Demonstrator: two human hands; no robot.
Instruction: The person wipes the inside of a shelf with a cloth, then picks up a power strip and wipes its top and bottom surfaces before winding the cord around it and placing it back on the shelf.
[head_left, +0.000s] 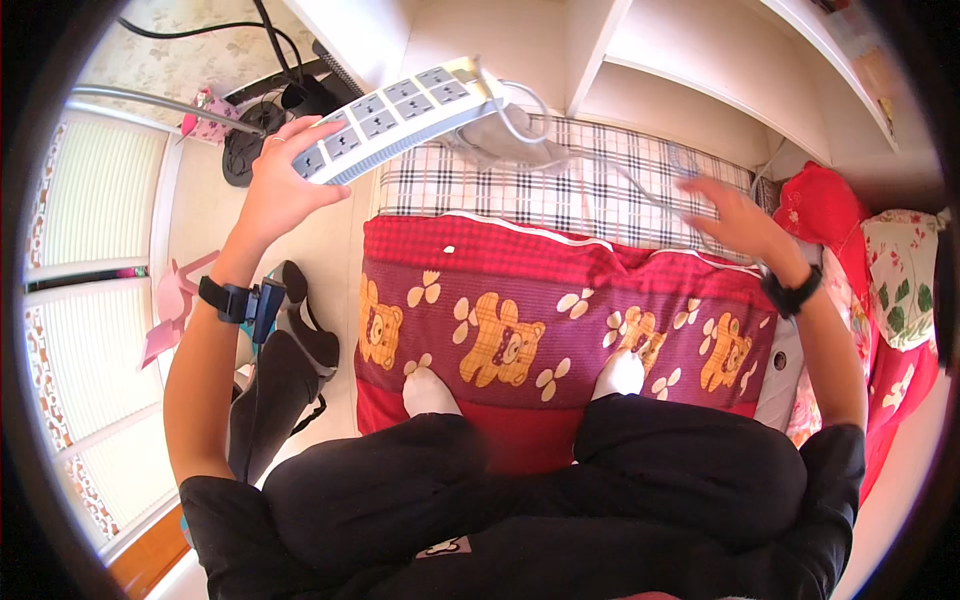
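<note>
A long white and grey power strip (375, 135) with two rows of sockets is tilted in the air, its left end gripped by my left hand (289, 169). A pale cord (630, 176) loops from the strip's right end and runs towards my right hand (727, 217). That hand is blurred, with its fingers apart; whether it touches the cord cannot be told. Behind the strip's right end is a blurred grey thing (506, 139), perhaps cloth. Beneath lies a plaid sheet (465, 191), and nearer me a red and purple blanket (570, 300) with bear prints.
White shelving (697, 94) stands along the far side. On the right are a red cloth bundle (814, 206) and a floral one (900, 277). Left of the bed are a pink plastic object (176, 300), a black bag (274, 397) and a dark base with cables (255, 139).
</note>
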